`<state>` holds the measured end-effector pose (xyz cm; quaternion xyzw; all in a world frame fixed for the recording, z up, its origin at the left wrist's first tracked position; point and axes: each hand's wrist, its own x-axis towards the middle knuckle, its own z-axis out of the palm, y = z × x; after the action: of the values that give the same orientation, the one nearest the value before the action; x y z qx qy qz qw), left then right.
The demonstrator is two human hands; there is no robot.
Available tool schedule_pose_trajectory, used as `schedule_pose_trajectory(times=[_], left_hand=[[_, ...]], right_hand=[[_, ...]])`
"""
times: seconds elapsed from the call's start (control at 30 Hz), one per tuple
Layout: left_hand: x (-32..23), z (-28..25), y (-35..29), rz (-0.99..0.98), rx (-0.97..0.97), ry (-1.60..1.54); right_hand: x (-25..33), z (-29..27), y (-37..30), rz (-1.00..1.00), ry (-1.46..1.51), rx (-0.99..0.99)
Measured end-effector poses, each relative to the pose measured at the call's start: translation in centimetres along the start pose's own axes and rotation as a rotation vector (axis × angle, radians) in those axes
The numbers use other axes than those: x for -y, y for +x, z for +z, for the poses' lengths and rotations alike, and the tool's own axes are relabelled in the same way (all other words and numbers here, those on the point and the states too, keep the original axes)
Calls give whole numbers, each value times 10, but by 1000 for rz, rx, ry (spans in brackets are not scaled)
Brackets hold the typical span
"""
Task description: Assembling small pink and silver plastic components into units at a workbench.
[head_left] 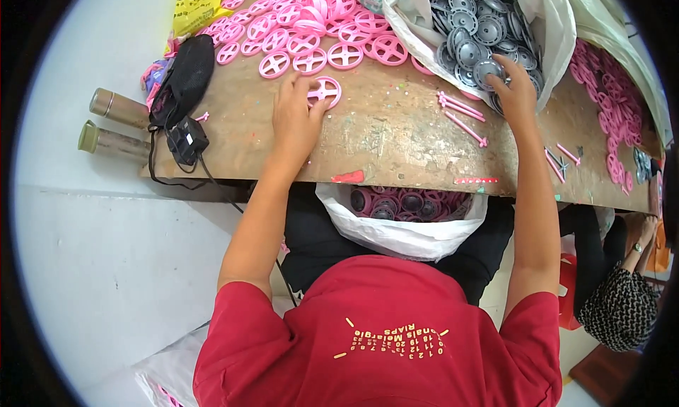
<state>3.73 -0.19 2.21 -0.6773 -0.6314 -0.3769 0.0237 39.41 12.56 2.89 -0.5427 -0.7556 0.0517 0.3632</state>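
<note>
My left hand (293, 117) is closed on a pink spoked wheel (333, 89), holding its near left edge just above the table. At the sack on the right, my right hand (518, 99) has its thumb and fingers closed on a grey round disc (486, 72). More grey discs (463, 21) fill the open white sack (559, 43) around it. Beyond my left hand lies a heap of pink spoked wheels (304, 43). Several pink rods (463, 108) with knobbed ends rest on the table between my hands.
A white bag (424, 241) of pink and dark round parts sits on my lap below the table edge (403, 183). Left are a black pouch (187, 78), an adapter (186, 140) with cable and two bottles (117, 106). Pink parts (608, 103) and another person's arm (640, 241) are at right.
</note>
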Motion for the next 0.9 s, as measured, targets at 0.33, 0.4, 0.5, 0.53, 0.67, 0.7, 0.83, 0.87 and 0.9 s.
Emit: schedule_pose_trajectory(times=[0.33, 0.4, 0.5, 0.53, 0.67, 0.7, 0.83, 0.87, 0.9], left_hand=[[-22, 6, 5, -435, 248, -504], [-41, 13, -6, -541, 261, -867], [-84, 30, -19, -704, 203, -1269], [-99, 32, -21, -682, 177, -1320], [-127, 45, -30, -619, 186, -1444], [-128, 45, -30, -618, 189, -1445], [-131, 44, -32, -557, 167, -1336], [-131, 43, -33, -533, 166, -1314], [-129, 43, -34, -533, 168, -1313]], right_hand=[[102, -14, -76, 264, 869, 65], [122, -9, -88, 275, 1092, 214], [131, 0, -97, 299, 1066, 195], [130, 2, -99, 313, 1006, 148], [119, 9, -109, 170, 773, 11], [121, 9, -112, 118, 699, -6], [113, 8, -116, 69, 693, 13], [116, 7, -117, 71, 693, 11], [120, 5, -120, 227, 882, 81]])
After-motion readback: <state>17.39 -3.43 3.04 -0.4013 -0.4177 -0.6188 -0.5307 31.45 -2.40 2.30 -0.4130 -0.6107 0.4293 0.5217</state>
